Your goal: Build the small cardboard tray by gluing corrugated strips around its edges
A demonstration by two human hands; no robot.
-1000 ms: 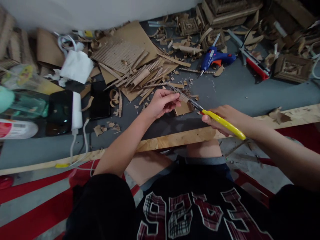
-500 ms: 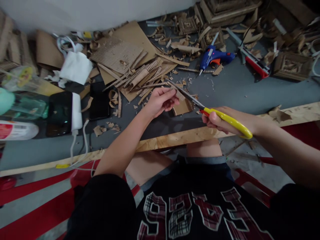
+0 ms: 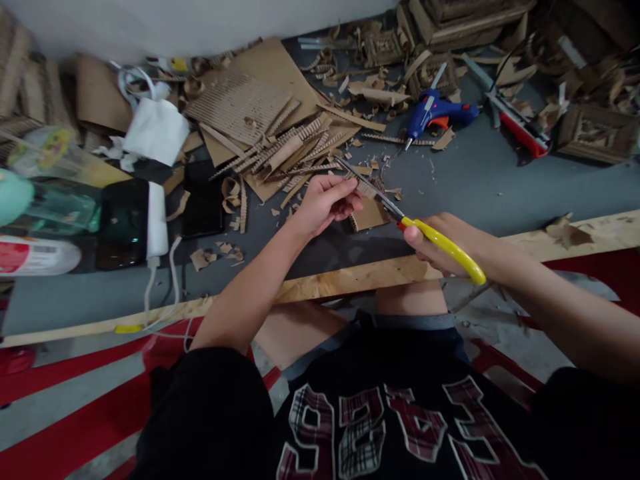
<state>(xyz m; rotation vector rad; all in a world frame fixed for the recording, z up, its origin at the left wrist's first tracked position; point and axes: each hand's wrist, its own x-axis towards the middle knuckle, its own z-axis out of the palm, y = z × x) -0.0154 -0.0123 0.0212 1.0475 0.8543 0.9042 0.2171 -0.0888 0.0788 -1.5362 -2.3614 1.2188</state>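
My right hand (image 3: pixel 440 240) is wrapped round the yellow and red handles of the scissors (image 3: pixel 447 247). Their blades point up and left, across the fingertips of my left hand (image 3: pixel 330 202). Pinched in that left hand is a small piece of corrugated cardboard (image 3: pixel 367 189), lying along the blades. Just below it, a flat brown cardboard piece (image 3: pixel 370 215) rests on the grey table. Beyond my hands is a heap of cut cardboard strips (image 3: pixel 295 150).
A blue glue gun (image 3: pixel 435 115) and a red-handled tool (image 3: pixel 523 133) lie at the back right. At the left are bottles (image 3: pixel 40 258), a black phone (image 3: pixel 203 200) and a white cable (image 3: pixel 175 280). A wooden strip (image 3: pixel 350 281) edges the table.
The scissor handles have swung slightly left with my right hand, closer to my left hand. The whole view has shifted a little. Both hands keep their holds.
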